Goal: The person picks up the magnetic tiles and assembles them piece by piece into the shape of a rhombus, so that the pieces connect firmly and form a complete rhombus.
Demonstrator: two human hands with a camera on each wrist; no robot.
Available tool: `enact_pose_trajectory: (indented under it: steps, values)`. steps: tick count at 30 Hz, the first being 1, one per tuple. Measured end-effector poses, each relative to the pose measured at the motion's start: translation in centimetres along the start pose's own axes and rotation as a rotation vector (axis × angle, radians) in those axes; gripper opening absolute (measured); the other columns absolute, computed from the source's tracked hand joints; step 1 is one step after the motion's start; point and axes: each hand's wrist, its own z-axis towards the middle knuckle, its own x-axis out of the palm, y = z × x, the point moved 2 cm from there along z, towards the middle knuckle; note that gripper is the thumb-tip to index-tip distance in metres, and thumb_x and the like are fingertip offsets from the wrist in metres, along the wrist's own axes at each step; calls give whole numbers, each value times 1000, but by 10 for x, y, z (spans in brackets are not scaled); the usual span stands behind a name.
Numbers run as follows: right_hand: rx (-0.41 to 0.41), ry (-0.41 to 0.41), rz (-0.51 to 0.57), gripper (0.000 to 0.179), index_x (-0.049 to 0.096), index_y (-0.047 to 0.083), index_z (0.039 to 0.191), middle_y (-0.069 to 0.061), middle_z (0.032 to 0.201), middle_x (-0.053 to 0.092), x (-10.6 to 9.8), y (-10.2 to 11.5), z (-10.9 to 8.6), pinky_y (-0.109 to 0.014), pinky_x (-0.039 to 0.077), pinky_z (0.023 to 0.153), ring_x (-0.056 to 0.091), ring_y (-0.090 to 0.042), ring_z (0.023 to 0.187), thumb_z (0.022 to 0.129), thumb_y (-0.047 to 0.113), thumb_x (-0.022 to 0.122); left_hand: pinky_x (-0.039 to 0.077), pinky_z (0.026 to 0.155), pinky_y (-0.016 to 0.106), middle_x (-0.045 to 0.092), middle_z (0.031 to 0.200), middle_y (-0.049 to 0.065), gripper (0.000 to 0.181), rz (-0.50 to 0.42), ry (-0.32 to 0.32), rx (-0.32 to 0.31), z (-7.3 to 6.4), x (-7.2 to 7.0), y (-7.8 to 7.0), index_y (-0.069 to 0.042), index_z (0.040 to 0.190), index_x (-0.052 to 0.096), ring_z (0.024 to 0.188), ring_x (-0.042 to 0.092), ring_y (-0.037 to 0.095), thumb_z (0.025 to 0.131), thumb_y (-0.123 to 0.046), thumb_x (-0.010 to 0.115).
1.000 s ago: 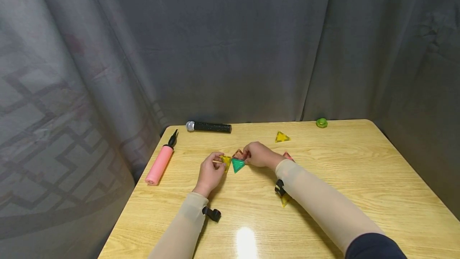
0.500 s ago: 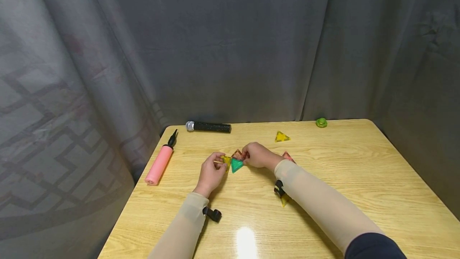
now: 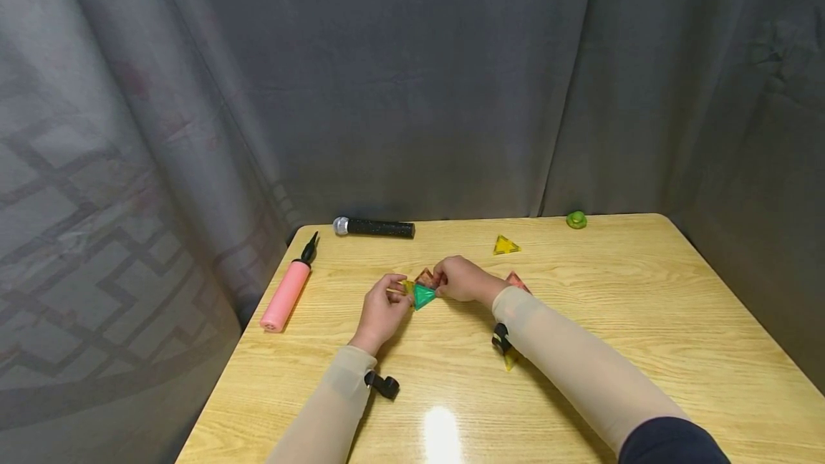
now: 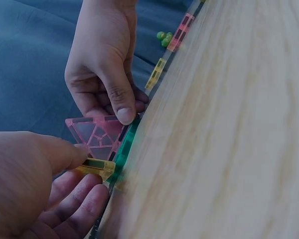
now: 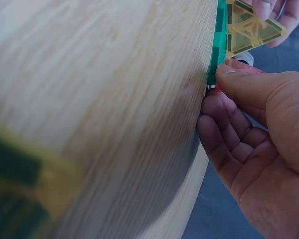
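A green triangular magnetic tile [image 3: 424,297] lies flat on the table between both hands. Along one of its edges a pinkish-red tile [image 4: 96,137] stands up, tilted. My right hand [image 3: 465,279] pinches that tile near its corner, the thumb right at the green edge. My left hand [image 3: 379,312] pinches a yellow triangular tile [image 5: 252,31] between thumb and fingers. In the right wrist view the yellow tile stands raised, its lower edge along the green tile's edge. Fingers partly hide both raised tiles in the head view.
Another yellow tile [image 3: 506,245] lies farther back. A red tile [image 3: 517,281] and one more yellow tile [image 3: 510,359] are partly covered by the right arm. A microphone [image 3: 380,228], a pink hand pump [image 3: 287,296] and a small green object [image 3: 576,220] sit near the table's edges.
My left hand has shifted slightly right, bringing the yellow tile up against the green one. The green and red tiles and my right hand have slid slightly left.
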Motion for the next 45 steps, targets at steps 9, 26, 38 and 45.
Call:
enact_pose_trajectory:
  steps: [9,26,38,45]
  values:
    - [-1,3,17,9,75,16,91,5,78,63,-1,0,-1,-28,49,66,57,-12,71,92,11,83,61,77,27,68,111,8,38,-27,37,-31,-1,3,-2,-6,128,65,93,71,19,93,-2,79]
    - [2,17,22,9,75,15,92,6,78,63,0,0,-1,-29,50,67,58,-12,72,92,11,83,61,78,29,69,109,7,39,3,53,23,-3,3,-2,-7,129,67,92,72,18,92,-2,79]
    - [-22,16,27,11,76,17,91,8,75,64,-2,2,-2,-30,50,70,58,-12,71,91,9,84,60,79,25,66,117,9,42,22,85,7,-2,6,0,-6,131,66,93,72,16,92,-2,80]
    - [-60,19,31,8,76,13,93,7,76,63,-4,3,-3,-30,50,68,57,-12,71,91,9,83,60,78,22,62,127,8,43,37,85,11,-2,8,3,-8,131,66,91,70,12,91,-4,81]
